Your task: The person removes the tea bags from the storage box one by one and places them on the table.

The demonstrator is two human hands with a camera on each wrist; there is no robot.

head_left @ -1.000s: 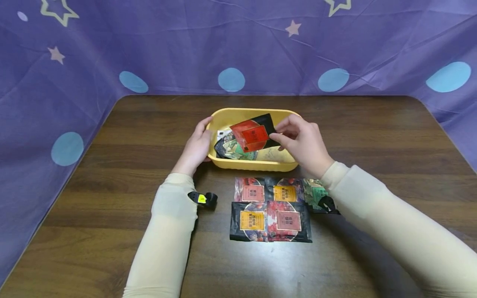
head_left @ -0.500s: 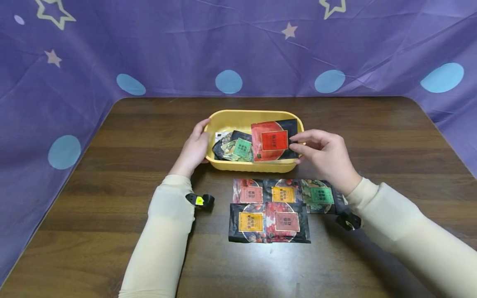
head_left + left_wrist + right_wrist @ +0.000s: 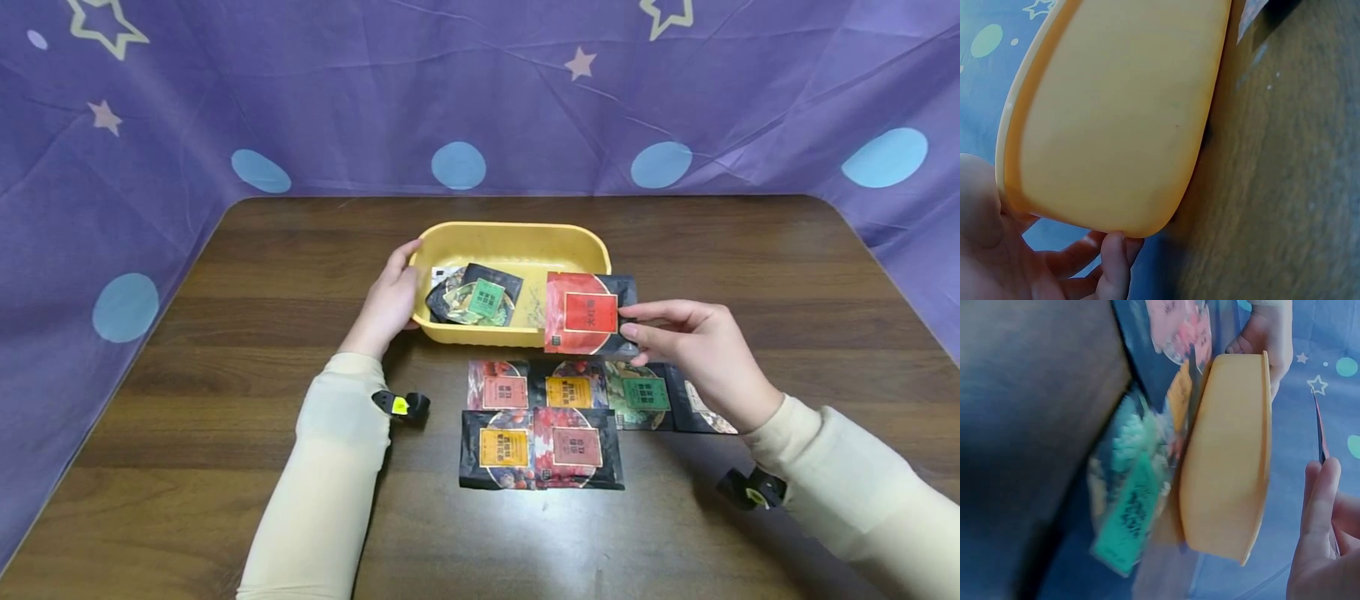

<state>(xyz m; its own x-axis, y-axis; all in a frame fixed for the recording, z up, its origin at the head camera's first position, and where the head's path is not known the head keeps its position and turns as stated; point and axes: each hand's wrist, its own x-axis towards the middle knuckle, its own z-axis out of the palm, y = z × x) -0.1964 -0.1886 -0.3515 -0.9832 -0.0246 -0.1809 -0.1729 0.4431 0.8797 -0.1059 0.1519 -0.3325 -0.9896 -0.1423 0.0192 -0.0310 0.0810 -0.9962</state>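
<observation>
The left hand (image 3: 384,302) grips the yellow container (image 3: 487,335) at its left end; the right hand (image 3: 705,354), arm (image 3: 862,487) stretched forward, pinches the red packet (image 3: 590,313) over the container's near right corner.

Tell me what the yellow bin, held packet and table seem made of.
Yellow bin: probably moulded plastic, satin; smooth, rounded walls.
Held packet: perhaps laminated film or coated paper, slightly glossy; thin edge, pale sheen.
Table: wood or printed laminate, semiglossy; brown grain, pale glare.

I've a brn wood table (image 3: 202,400), glare (image 3: 573,521) nr me; purple cloth (image 3: 352,108) behind & at sides w/ stars (image 3: 581,63), lt-blue dots (image 3: 458,165).
</observation>
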